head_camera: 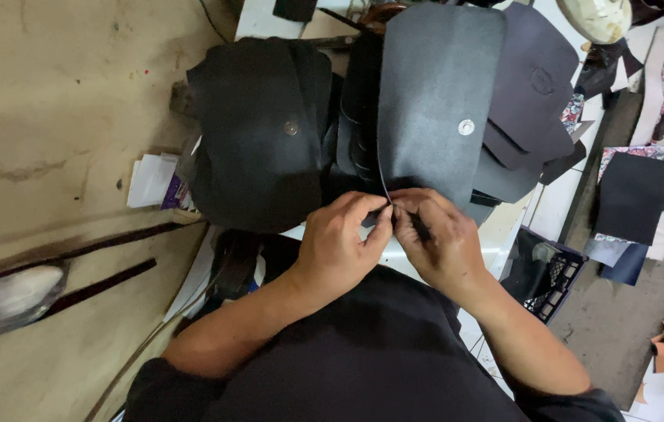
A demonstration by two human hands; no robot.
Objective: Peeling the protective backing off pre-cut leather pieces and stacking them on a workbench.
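Observation:
A dark grey leather flap (435, 94) with a round metal snap (466, 126) lies in front of me on a pile of black leather pieces. My left hand (338, 248) and my right hand (443, 244) meet at the flap's near corner, fingertips pinched together on its edge. A thin dark tool or strip shows between my right fingers; I cannot tell which. To the left sits a black leather flap (258, 133) with its own small snap (291, 127).
More dark leather pieces (531, 94) are stacked at the right. A white table edge (558, 203) borders a black crate (547, 270) on the grey floor. Paper scraps (152, 181) lie left, fabric pieces (640, 195) far right, a beige wall (51, 156) beside me.

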